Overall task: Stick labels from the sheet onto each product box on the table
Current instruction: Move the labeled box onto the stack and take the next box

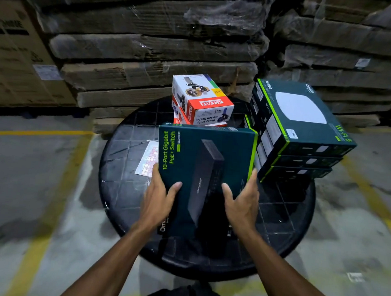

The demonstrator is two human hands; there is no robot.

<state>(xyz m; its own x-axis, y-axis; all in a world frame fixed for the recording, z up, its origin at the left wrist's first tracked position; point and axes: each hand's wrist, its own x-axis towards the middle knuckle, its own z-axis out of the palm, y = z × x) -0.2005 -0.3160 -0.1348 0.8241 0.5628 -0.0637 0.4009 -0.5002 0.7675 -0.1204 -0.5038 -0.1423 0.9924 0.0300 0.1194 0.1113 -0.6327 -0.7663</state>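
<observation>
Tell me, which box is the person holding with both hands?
The dark teal box marked 10-Port Gigabit PoE+ Switch. The left hand and right hand grip its sides; the other boxes sit untouched on the round table.

Round black table (123,184) with a gridded top, standing on a concrete floor (39,184).
Taking the label sheet (147,158) at the table's left as landmark: the red-and-white boxes (202,102) sit beyond it to the right, the stacked dark green boxes (301,131) farther right.

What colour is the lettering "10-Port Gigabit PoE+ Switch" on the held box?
Bright green lettering on the dark teal cardboard box, shown in the head view.
</observation>
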